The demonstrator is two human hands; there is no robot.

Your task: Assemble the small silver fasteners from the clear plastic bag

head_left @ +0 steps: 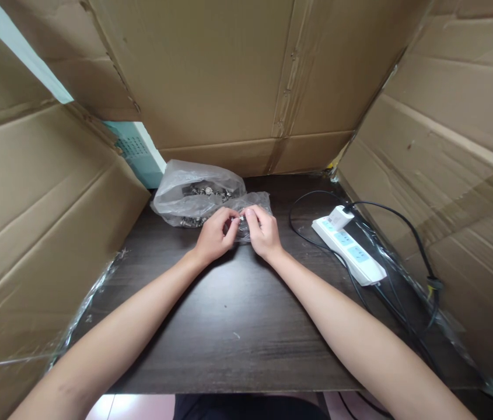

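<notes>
My left hand (pixel 217 234) and my right hand (pixel 264 232) meet near the middle of the table, fingertips almost touching. Between them is a tiny shiny piece (pixel 241 218), too small to name; the fingers of both hands are pinched together around it. A clear plastic bag (pixel 176 178) lies open just behind and to the left, with many small metal parts (pixel 208 192) inside. Behind and under my hands spreads a crumpled clear plastic bag (pixel 260 201); whether it is separate from the open one I cannot tell.
A white power strip (pixel 355 254) with a plugged-in white adapter (pixel 340 217) lies on the right, black cables (pixel 412 233) looping around it. Cardboard walls (pixel 224 76) enclose the dark wooden table (pixel 228 326) at the back and both sides. A teal-and-white box (pixel 136 149) shows at back left.
</notes>
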